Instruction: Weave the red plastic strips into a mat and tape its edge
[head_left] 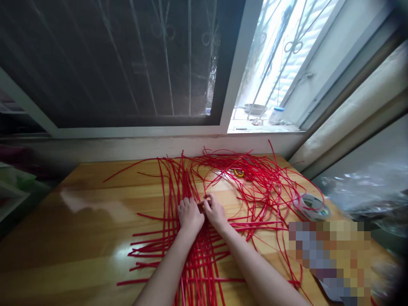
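Red strips cross one another in a woven grid (pixel 199 255) on the wooden table, with long loose ends to the left, front and back. My left hand (pixel 190 216) rests on the lengthwise strips near the far part of the weave, its fingers curled over them. Close beside it, my right hand (pixel 215 212) has thumb and fingers pinched together around one of the red strips. The fingertips of both hands nearly meet, and part of the weave beneath them is hidden.
A tangled heap of loose red strips (pixel 255 174) covers the table's back right, with a yellow-handled object (pixel 238 172) among it. A roll of clear tape (pixel 310 207) lies at the right. A blurred-out item (pixel 331 259) sits nearer. The window wall (pixel 143 146) borders the table's far edge.
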{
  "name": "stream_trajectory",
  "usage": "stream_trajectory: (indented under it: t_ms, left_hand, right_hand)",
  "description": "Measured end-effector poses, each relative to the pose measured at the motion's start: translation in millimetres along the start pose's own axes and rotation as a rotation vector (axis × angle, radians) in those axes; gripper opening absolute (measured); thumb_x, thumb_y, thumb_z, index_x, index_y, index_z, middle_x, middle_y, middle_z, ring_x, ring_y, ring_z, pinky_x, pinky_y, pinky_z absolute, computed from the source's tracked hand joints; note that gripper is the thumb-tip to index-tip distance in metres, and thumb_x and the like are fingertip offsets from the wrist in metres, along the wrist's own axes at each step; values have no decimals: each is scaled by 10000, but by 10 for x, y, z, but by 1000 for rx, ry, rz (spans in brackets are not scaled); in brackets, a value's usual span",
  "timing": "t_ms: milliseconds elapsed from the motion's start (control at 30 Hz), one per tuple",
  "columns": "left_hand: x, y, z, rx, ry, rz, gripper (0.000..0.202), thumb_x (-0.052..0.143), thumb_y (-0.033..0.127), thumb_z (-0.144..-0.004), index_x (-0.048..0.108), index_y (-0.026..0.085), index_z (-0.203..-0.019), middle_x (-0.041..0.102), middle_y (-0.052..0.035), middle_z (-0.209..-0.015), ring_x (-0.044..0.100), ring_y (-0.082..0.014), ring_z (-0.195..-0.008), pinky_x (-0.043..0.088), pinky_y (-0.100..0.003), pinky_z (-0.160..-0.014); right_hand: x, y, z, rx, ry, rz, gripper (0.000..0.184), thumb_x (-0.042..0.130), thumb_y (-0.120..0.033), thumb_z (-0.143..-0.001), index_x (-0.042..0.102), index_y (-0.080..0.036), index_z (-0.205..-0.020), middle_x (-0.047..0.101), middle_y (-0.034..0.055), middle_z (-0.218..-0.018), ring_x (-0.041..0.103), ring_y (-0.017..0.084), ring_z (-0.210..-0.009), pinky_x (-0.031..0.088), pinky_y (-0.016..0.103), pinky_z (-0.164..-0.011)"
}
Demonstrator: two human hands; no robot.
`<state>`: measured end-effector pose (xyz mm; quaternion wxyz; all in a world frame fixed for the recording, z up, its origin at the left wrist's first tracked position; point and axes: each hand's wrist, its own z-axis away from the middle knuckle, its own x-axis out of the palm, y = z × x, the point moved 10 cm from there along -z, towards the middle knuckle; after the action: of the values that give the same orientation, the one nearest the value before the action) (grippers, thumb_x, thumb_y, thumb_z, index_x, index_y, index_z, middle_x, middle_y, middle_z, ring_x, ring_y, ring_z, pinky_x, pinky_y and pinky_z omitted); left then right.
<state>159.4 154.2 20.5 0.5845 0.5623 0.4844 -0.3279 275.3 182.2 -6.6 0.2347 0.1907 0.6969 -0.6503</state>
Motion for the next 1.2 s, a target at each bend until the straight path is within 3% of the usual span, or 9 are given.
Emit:
stream_trajectory:
  t_ms: [333, 500, 667, 867, 967, 1100, 1200]
  left_hand:
    - [32, -95, -39, 4, -14, 85, 205, 540, 250, -647, 600, 145, -813, 569, -121, -889, 515, -291, -911, 380, -427, -801]
    - [-140, -88, 67, 139, 106, 367, 213, 497, 150, -665, 611, 199, -837, 553, -48, -883, 517, -213, -910, 406, -379, -836]
    - [-275, -146, 145, 196, 200, 590, 342, 416, 33, -660, 656, 228, -805, 492, -47, -989, 490, -187, -979, 421, -362, -896]
    - [-321, -155, 130, 185, 255, 609, 244, 465, 126, -762, 651, 241, -871, 443, -50, -1140, 463, -196, -1057, 403, -380, -944]
    - [-322, -222, 109, 126, 287, 630, 266, 463, 217, -812, 563, 233, -1058, 465, -71, -1146, 480, -193, -1064, 424, -371, -922]
    - [-230, -376, 78, 7, 286, 708, 385, 472, 270, -816, 420, 196, -1190, 535, -61, -946, 562, -165, -839, 496, -326, -756]
    - [-239, -432, 89, -10, 339, 667, 376, 442, 212, -810, 400, 165, -1180, 510, -53, -871, 549, -163, -785, 486, -330, -751]
  right_hand:
    - [61, 5, -52, -48, -114, -120, 165, 371, -301, -845, 451, -225, -967, 700, 5, -805, 642, 161, -713, 445, 263, -647]
    - [45, 54, -95, -4, -100, -197, 222, 379, -360, -850, 479, -213, -983, 695, 12, -797, 627, 153, -648, 445, 260, -598]
    - [100, -47, -76, -110, -171, -88, 214, 468, -292, -805, 583, -211, -966, 675, 7, -784, 606, 150, -689, 445, 257, -640]
    - [129, -196, -18, -280, -227, -30, 223, 536, -192, -760, 645, -205, -954, 656, 11, -810, 581, 146, -731, 446, 252, -677]
    - [114, -194, -34, -297, -235, -30, 185, 552, -203, -769, 670, -207, -911, 660, 22, -833, 586, 151, -751, 452, 264, -707]
    - [81, -276, -3, -393, -246, 69, 175, 536, -190, -780, 681, -219, -874, 644, 26, -834, 571, 160, -811, 443, 278, -761]
    - [18, -377, 57, -433, -203, 148, 285, 520, -94, -718, 649, -225, -935, 608, 31, -902, 542, 164, -864, 438, 278, -780]
